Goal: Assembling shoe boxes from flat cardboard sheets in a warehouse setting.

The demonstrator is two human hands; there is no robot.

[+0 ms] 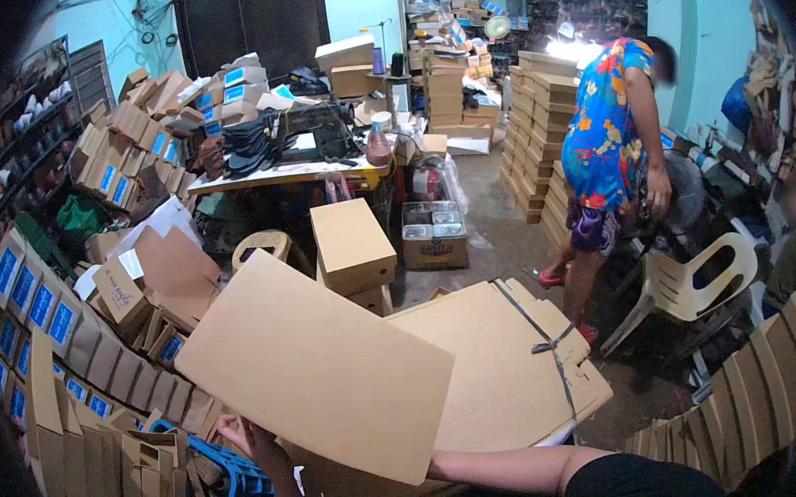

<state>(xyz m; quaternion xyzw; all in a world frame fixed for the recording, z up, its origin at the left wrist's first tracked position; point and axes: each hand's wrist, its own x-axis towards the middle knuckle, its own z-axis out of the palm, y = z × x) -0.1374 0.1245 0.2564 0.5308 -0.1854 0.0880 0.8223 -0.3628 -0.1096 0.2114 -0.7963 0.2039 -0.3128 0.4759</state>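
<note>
A large tan cardboard panel (pixel 319 364) is held up in front of me, tilted. Whether it is a flat sheet or one face of a box or lid, I cannot tell. At its lower left edge my left hand (pixel 247 438) is curled against it, partly tucked beneath. My right forearm (pixel 511 472) reaches in from the lower right and passes behind the panel, which hides my right hand. Below and beyond lies a stack of flat cardboard (pixel 492 359), tied with a dark strap (pixel 540 339).
Stacked boxes (pixel 351 245) stand just ahead, near a stool (pixel 263 243). Boxes with blue labels (pixel 34 295) crowd the left, above a blue crate (pixel 235 479). A person (pixel 608 134) stands by a white plastic chair (pixel 700 277). Cardboard pieces (pixel 752 388) line the right.
</note>
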